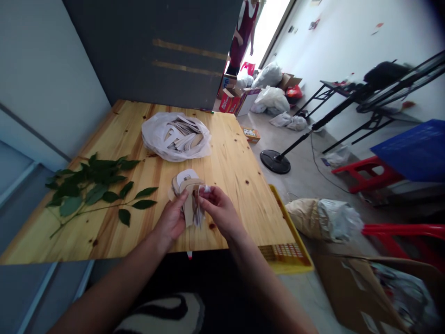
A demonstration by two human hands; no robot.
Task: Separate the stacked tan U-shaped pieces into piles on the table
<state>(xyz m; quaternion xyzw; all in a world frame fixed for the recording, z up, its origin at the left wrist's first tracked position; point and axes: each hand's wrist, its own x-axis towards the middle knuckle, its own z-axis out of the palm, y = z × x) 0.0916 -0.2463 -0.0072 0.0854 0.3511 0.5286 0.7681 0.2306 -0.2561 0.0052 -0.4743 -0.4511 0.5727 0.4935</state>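
A bundle of curved, flat cardboard pieces [189, 206], white on some faces and tan on others, is in my hands above the near part of the wooden table. My left hand [171, 219] is closed around its left side, thumb on top. At the right edge, my right hand [221, 209] pinches one of the pieces; its fingertips partly hide what they grip. Just beyond the bundle stands an open white plastic bag [152, 139] full of similar cut cardboard pieces [187, 135].
A leafy green branch [93, 183] lies at the left on the wooden table [239, 181]. Under its right edge is a yellow plastic basket [302, 253]. Farther right are a black stand base [275, 161], red stools [368, 174] and a cardboard box [344, 287]. A person [243, 35] stands by the doorway.
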